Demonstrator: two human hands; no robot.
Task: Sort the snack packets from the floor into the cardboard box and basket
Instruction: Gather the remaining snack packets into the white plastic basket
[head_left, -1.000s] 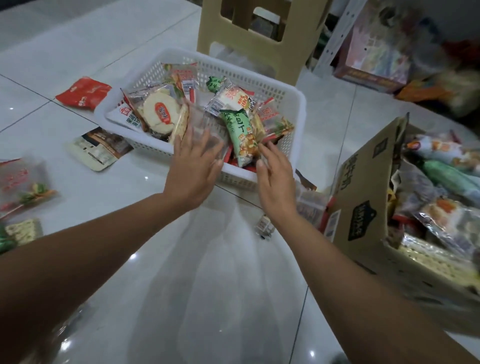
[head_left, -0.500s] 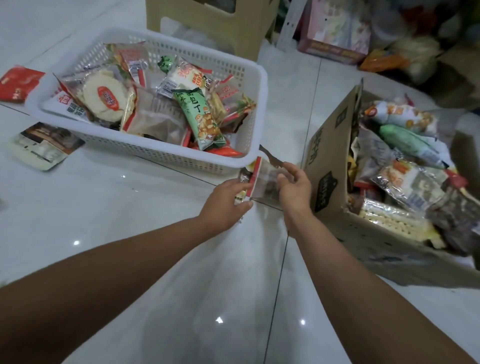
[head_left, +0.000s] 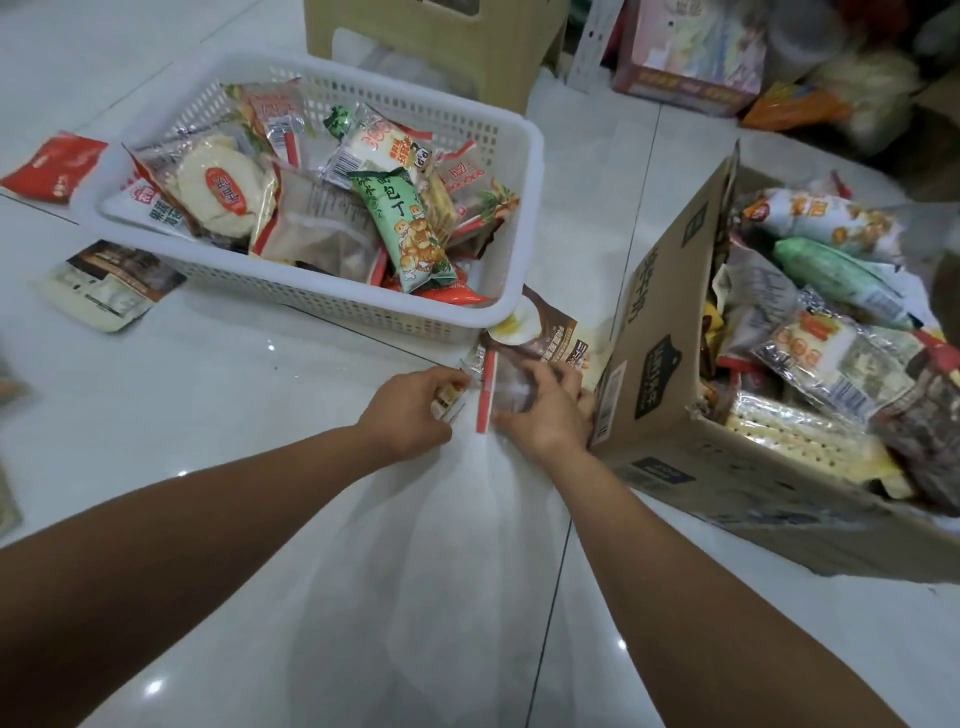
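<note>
Your right hand (head_left: 546, 415) has its fingers (head_left: 553, 375) curled over a clear red-edged packet (head_left: 487, 400), which juts out at their 9 o'clock. Your left hand (head_left: 410, 411) grips a small pale packet (head_left: 448, 405) at its 3 o'clock fingertips. The basket (head_left: 337, 305) lies at 11 o'clock of both hands, and the cardboard box (head_left: 660, 364) at 3 o'clock.

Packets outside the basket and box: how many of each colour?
Red packet: 1
Brown-and-cream packets: 2
Clear red-edged packet, in the right hand: 1
Small pale packet, in the left hand: 1
Total: 5, blurred bits at the left edge excluded.
</note>
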